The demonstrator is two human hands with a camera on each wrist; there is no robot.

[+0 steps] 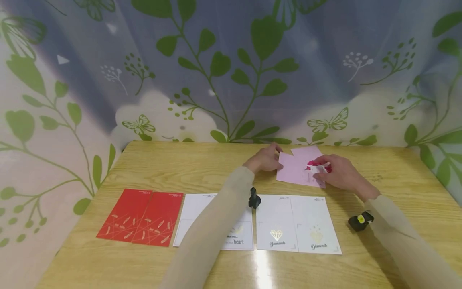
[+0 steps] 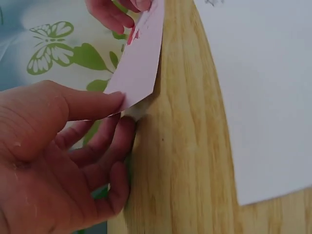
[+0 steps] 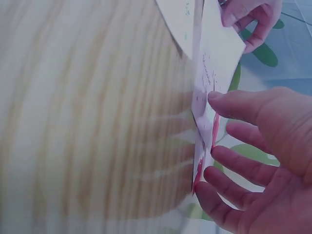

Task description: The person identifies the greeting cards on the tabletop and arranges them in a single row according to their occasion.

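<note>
At the back right of the table, my left hand (image 1: 267, 158) pinches the left end of a pink paper card (image 1: 290, 168) with red and white print. The left wrist view shows the thumb over the card (image 2: 141, 80) and fingers beneath it. My right hand (image 1: 341, 171) holds the card's printed right end, thumb on its face and fingers along the far edge in the right wrist view. Another pink card (image 1: 309, 151) lies partly behind it, touching or overlapping.
Two red cards (image 1: 117, 214) with gold print lie at the front left of the wooden table (image 1: 187, 168). Beside them are white cards (image 1: 278, 212), some behind my left sleeve (image 1: 216, 216). A leaf-patterned curtain (image 1: 231, 92) hangs along the back edge.
</note>
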